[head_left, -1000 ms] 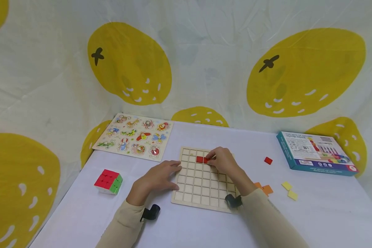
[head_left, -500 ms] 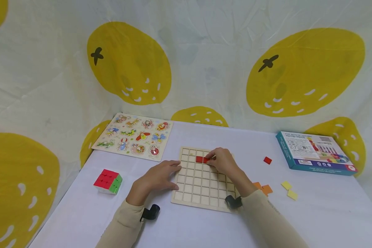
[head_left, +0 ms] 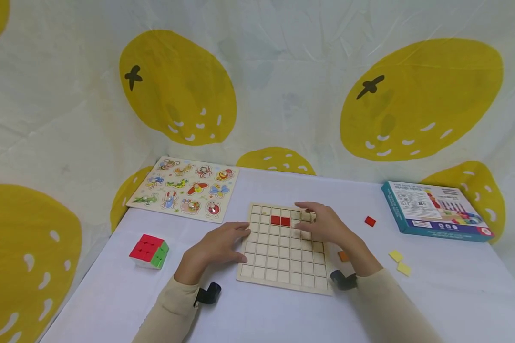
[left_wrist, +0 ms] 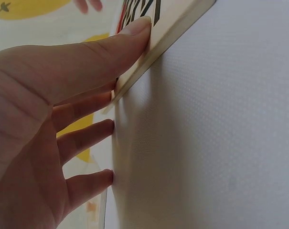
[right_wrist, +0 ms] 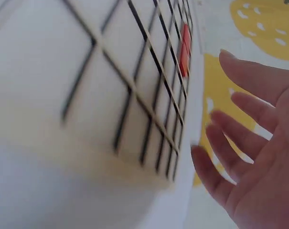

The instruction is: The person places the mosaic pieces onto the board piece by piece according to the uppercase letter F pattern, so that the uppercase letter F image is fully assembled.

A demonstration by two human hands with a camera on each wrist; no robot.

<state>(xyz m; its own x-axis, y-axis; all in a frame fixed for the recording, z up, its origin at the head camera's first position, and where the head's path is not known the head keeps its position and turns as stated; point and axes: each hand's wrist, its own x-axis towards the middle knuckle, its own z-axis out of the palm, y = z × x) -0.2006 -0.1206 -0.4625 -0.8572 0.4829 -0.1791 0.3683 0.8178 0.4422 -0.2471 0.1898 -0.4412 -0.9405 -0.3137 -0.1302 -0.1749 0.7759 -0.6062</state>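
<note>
Grip relaxed on both sides, right hand (head_left: 329,226) over board (head_left: 273,251) at lower centre, left hand (head_left: 214,245) touching its left edge, two red tiles (head_left: 285,221) inset.

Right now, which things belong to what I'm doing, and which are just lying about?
In the job: gridded board, two red tiles in it; likely loose red tile, orange tile, yellow tiles.
Apparently lying about: puzzle cube, picture board, printed box.
</note>
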